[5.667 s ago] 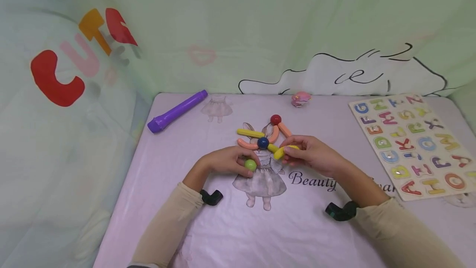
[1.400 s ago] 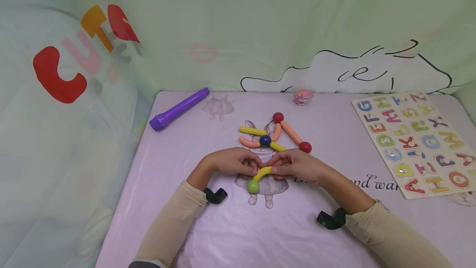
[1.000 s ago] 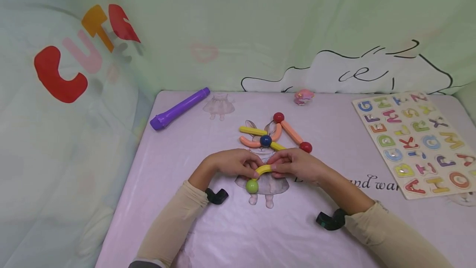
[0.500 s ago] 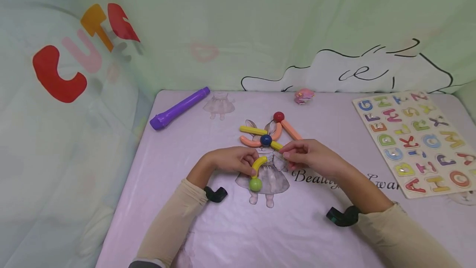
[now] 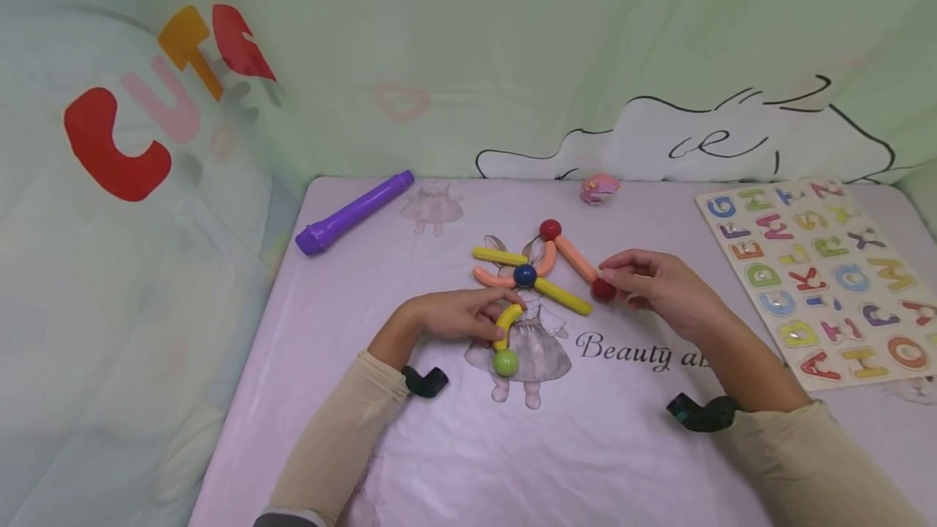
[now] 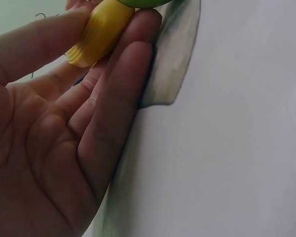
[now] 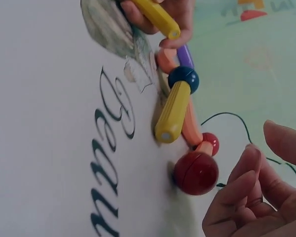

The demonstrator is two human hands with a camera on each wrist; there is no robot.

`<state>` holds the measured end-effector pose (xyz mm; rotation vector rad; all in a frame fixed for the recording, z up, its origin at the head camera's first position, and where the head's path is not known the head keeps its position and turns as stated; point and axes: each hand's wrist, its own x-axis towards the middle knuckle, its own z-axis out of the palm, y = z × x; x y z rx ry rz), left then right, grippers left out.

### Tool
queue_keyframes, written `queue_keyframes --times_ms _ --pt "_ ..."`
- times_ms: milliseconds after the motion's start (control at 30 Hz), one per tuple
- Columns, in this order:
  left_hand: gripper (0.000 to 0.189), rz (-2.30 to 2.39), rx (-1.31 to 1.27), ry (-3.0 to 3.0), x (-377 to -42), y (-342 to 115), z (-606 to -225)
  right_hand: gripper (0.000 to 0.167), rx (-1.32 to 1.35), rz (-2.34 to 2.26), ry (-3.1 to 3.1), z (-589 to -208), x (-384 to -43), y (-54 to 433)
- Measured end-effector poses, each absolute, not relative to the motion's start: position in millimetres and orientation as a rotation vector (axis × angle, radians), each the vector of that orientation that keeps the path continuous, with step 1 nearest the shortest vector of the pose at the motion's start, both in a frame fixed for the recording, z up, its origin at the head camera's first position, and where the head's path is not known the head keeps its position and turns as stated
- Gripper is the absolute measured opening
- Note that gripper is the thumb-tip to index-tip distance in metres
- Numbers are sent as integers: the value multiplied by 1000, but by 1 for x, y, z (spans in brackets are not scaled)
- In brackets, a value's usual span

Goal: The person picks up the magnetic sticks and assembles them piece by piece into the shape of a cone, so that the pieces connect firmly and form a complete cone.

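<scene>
Between its thumb and fingers my left hand [image 5: 457,314] pinches a curved yellow magnetic rod [image 5: 507,324], which has a green ball [image 5: 505,362] at its lower end. My right hand [image 5: 662,287] is at the near red ball [image 5: 603,291]; in the right wrist view its loosely bent fingers [image 7: 241,192] stand beside that ball with a gap. An orange straight rod [image 5: 576,258] runs from this ball to a far red ball [image 5: 551,229]. Around a blue ball [image 5: 525,276] sit a long yellow rod [image 5: 564,297], another yellow rod [image 5: 498,255] and curved orange rods [image 5: 494,279].
A purple toy microphone [image 5: 355,214] lies at the back left of the table. A small pink toy [image 5: 600,188] sits by the back edge. The wooden alphabet board [image 5: 786,332] lies on the right. Printed cloth walls [image 5: 454,47] rise behind and left.
Both hands held the curved yellow rod a second ago; the right hand has let go and moved right to the near red ball. Earlier the green ball was in the left hand without the rod.
</scene>
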<state>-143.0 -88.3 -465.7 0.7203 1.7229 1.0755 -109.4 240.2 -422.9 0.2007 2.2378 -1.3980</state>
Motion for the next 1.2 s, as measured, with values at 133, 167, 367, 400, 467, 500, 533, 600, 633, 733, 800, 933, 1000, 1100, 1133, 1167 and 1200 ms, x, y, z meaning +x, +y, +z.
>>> queue_keyframes --times_ms 133,167,367,400,467,500,533,600,633,733,800,933,1000,1100,1133,1167,1200 --pt "45 1085 705 1709 -143 -88 -468 55 246 -1391 2253 -430 -113 242" --pt "44 1087 696 1706 -143 -88 -469 56 253 -1392 2254 -432 -113 242" --pt "44 1079 677 1706 -142 -87 -469 62 278 -1408 2214 -445 -118 244" --pt "44 1077 678 1710 -142 -87 -469 63 286 -1410 2198 -447 -119 245" --pt "45 1074 679 1715 -142 -87 -469 63 304 -1417 2162 -449 -122 246" --pt "45 1075 678 1716 -142 -87 -469 63 314 -1417 2144 -450 -124 247" --pt "45 1075 677 1718 -142 -87 -469 64 324 -1420 2128 -450 -125 248" --pt "46 1077 675 1718 -141 -87 -469 67 336 -1414 2102 -450 -128 249" --pt "46 1077 674 1720 -141 -87 -469 68 334 -1412 2093 -451 -130 250" --pt "46 1084 664 1714 -141 -86 -469 74 322 -1382 2098 -453 -132 250" --pt "46 1091 659 1705 -141 -85 -469 74 302 -1364 2113 -454 -133 250" --pt "45 1105 647 1688 -141 -85 -468 70 257 -1338 2162 -455 -133 249" --pt "45 1106 643 1683 -140 -85 -467 68 236 -1328 2186 -456 -133 249" --pt "45 1103 638 1684 -140 -85 -467 66 230 -1313 2207 -457 -133 247" --pt "45 1100 638 1685 -140 -85 -467 65 232 -1306 2213 -458 -133 246" --pt "45 1098 639 1685 -140 -85 -467 64 238 -1294 2219 -458 -133 246" --pt "45 1097 639 1687 -140 -84 -468 64 246 -1282 2225 -458 -133 245"
